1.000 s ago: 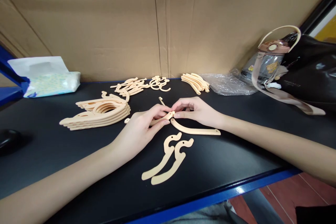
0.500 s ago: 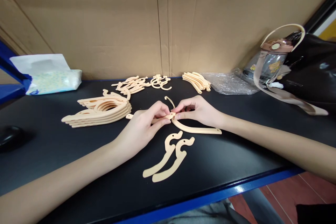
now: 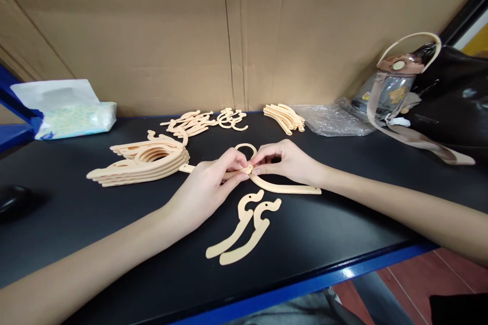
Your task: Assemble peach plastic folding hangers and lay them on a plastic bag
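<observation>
My left hand point(image 3: 208, 180) is closed round a cream plastic hanger arm point(image 3: 186, 168), whose near end sticks out to the left of the fingers. Fingertips of my right hand point(image 3: 284, 160) pinch the base of a curved hanger hook point(image 3: 246, 147) where it meets that arm. Both hands touch at this joint, and the fingers hide much of it. From the joint a second hanger arm point(image 3: 290, 187) runs rightward under my right hand. Two flat curved hanger pieces point(image 3: 232, 233) with small holes lie side by side just in front.
Left of my hands sits a stack of hanger pieces point(image 3: 141, 165). Loose parts point(image 3: 194, 123), small hooks point(image 3: 232, 119) and a bundle of arms point(image 3: 284, 118) lie behind. Around the edges are a tissue pack point(image 3: 76, 117), mouse point(image 3: 15, 198), plastic bag point(image 3: 335, 119), bottle point(image 3: 396, 86) and black bag point(image 3: 453, 106).
The hook between my hands has turned, so its round loop now shows broadly above the joint. Both hands keep nearly the same place; the whole view has shifted slightly.
</observation>
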`<state>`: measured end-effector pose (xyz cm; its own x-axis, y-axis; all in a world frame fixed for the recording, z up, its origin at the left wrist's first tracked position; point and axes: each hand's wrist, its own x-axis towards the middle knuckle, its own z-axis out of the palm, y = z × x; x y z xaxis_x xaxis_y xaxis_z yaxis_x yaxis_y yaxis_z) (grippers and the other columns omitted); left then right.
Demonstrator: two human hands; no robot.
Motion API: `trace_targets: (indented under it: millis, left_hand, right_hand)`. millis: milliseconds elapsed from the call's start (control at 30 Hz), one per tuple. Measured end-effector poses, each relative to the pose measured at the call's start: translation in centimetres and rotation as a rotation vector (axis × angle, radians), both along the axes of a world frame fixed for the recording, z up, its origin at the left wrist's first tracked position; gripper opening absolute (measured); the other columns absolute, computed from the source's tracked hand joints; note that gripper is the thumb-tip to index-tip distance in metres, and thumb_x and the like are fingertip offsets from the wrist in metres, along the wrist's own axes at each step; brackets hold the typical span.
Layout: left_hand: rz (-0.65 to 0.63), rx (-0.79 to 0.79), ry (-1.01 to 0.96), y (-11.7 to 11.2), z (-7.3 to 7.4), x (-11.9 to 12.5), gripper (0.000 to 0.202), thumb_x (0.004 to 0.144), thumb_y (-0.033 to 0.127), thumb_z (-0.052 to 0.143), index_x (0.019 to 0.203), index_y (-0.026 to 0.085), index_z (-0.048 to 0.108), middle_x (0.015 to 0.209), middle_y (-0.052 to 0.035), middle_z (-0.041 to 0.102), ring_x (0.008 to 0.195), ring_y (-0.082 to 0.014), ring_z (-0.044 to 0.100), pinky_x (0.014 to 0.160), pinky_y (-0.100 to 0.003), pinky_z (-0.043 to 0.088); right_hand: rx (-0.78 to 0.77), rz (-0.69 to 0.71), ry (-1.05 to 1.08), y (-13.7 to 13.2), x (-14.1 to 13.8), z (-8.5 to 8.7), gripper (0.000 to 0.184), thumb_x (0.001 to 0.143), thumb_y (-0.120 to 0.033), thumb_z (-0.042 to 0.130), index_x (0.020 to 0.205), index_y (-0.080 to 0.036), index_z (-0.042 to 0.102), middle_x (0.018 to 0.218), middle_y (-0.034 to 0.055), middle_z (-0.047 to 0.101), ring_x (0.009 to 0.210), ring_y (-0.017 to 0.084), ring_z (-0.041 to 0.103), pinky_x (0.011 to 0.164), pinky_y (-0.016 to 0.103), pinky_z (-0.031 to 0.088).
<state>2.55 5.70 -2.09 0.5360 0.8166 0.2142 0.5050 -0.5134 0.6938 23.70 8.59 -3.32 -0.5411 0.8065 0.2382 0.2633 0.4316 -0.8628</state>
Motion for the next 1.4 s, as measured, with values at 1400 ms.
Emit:
trace_targets:
  millis: [1400]
  left_hand:
    - [0.162,-0.811,-0.339,0.5,1.5,-1.7,0.027,0.078,0.045,0.070,0.094,0.024,0.074,0.111,-0.0057,0.072,0.079,-0.0193,0.072,0.064,-0.023,0.060]
  right_hand:
    - [0.452,-0.104,-0.371,-2.5,-0.3,1.1,0.006,0.082,-0.022,0.061,0.079,-0.019,0.058,0.073,-0.0016,0.062,0.064,0.011,0.056,0.061,0.023,0.041]
